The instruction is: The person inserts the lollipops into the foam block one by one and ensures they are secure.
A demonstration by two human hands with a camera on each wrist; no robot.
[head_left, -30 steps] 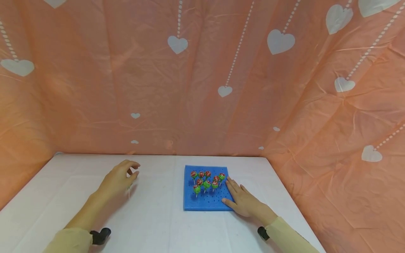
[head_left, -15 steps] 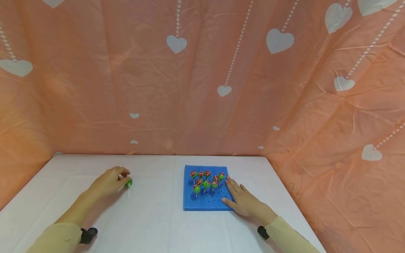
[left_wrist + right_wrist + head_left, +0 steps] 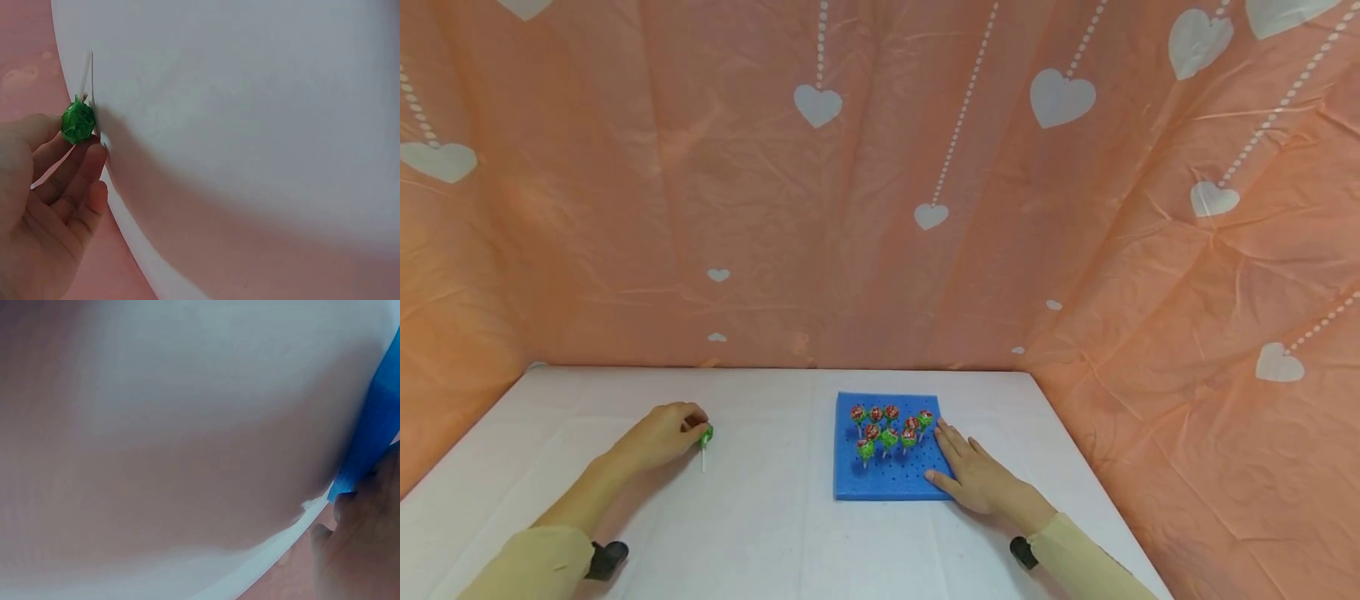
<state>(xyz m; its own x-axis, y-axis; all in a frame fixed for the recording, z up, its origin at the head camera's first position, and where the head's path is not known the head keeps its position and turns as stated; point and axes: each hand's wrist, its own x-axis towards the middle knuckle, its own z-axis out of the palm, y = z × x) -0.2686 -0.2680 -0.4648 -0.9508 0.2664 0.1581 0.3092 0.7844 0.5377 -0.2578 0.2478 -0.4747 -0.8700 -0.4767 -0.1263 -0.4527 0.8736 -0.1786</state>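
Note:
My left hand [image 3: 662, 433] is low over the left part of the table. Its thumb and fingers pinch the green-wrapped head of a lollipop [image 3: 78, 122], whose white stick points toward the near side in the head view. A blue foam block [image 3: 868, 483] with rows of small holes lies right of the middle. Several lollipops [image 3: 889, 437] in red and green wrappers stand in it by their sticks. My right hand [image 3: 981, 479] rests with straight fingers on the block's right edge. In the right wrist view only part of that hand and the block's side show.
A white cloth covers the table [image 3: 760, 533]. Behind it and on both sides hangs an orange curtain [image 3: 737, 208] with white hearts. Each wrist wears a dark camera band.
My left hand has moved left and slightly nearer, bringing its fingertips to the green lollipop, which it now pinches. The right hand and the foam block have not moved.

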